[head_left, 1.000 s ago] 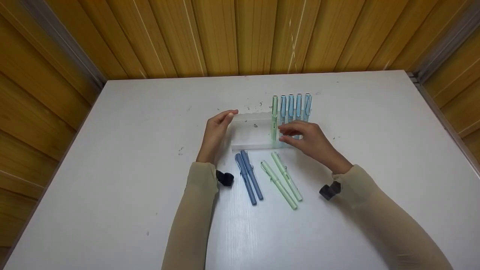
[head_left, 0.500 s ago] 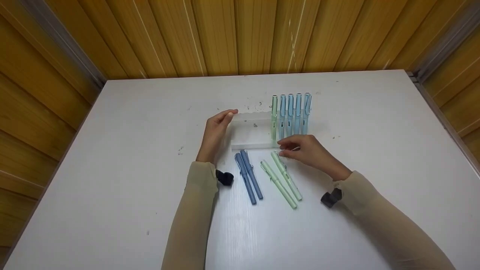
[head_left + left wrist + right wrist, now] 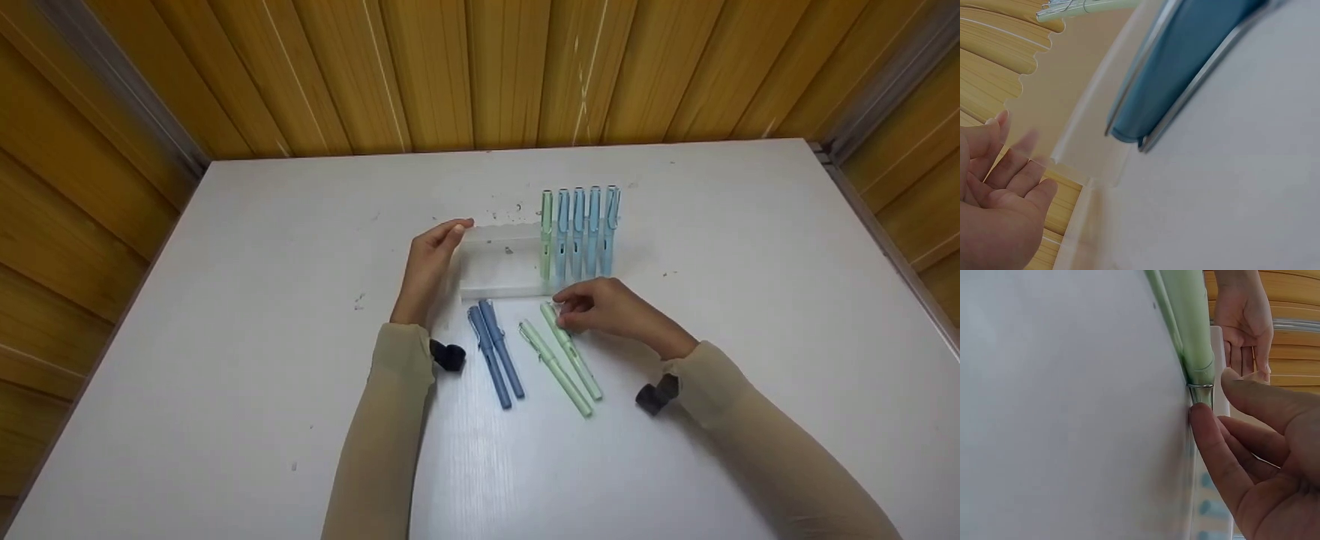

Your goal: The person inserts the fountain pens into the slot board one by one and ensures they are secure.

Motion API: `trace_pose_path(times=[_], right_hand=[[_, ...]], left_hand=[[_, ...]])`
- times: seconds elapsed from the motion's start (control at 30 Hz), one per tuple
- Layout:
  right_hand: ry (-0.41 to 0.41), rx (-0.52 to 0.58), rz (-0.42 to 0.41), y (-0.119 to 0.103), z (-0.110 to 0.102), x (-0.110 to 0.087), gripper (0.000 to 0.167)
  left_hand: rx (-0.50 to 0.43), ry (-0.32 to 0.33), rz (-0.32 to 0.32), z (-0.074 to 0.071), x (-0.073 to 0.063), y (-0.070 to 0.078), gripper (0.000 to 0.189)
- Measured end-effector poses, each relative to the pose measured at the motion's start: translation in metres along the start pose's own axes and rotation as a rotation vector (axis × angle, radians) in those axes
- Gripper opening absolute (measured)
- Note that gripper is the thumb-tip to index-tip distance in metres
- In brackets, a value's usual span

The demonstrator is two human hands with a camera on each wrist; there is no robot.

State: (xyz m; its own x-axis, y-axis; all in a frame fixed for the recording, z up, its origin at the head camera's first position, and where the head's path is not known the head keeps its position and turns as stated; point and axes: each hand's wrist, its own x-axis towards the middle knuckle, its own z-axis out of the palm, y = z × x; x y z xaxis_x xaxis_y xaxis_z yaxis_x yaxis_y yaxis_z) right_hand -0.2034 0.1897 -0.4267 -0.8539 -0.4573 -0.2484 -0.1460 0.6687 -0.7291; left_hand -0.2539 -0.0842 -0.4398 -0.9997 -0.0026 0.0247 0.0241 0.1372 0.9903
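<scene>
Pen (image 3: 572, 352), light green, flat at mid-desk beside a matching pen (image 3: 556, 368); right hand (image 3: 607, 309) at its cap, fingertips narrowly spaced, grip indeterminable. Beyond, left hand (image 3: 429, 262) pinches the far left corner of a clear, scalloped plastic rack (image 3: 499, 292) bearing five pens (image 3: 578, 214). Leftward, two slate-blue pens (image 3: 501, 346). White desk (image 3: 247, 300); yellow wood-grained panels (image 3: 435, 75) past its far edge.

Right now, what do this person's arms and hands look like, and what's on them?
The left hand and right hand wear no gloves. The left sleeve and right sleeve are long, plain and olive-beige, reaching the wrists. A small black device sits at the left wrist and another at the right. I see no cables.
</scene>
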Motion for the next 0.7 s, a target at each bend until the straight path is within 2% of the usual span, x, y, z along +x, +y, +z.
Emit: trace_pose_path(times=[0.2, 0.7], right_hand=[[-0.012, 0.012, 0.005, -0.0022, 0.0004, 0.0024, 0.044], [-0.027, 0.009, 0.019, -0.0057, 0.0043, 0.006, 0.044]], left_hand=[[0.007, 0.004, -0.011, -0.0003, -0.0006, 0.0004, 0.033], [-0.009, -0.008, 0.011, -0.0009, 0.0002, -0.0001, 0.034]])
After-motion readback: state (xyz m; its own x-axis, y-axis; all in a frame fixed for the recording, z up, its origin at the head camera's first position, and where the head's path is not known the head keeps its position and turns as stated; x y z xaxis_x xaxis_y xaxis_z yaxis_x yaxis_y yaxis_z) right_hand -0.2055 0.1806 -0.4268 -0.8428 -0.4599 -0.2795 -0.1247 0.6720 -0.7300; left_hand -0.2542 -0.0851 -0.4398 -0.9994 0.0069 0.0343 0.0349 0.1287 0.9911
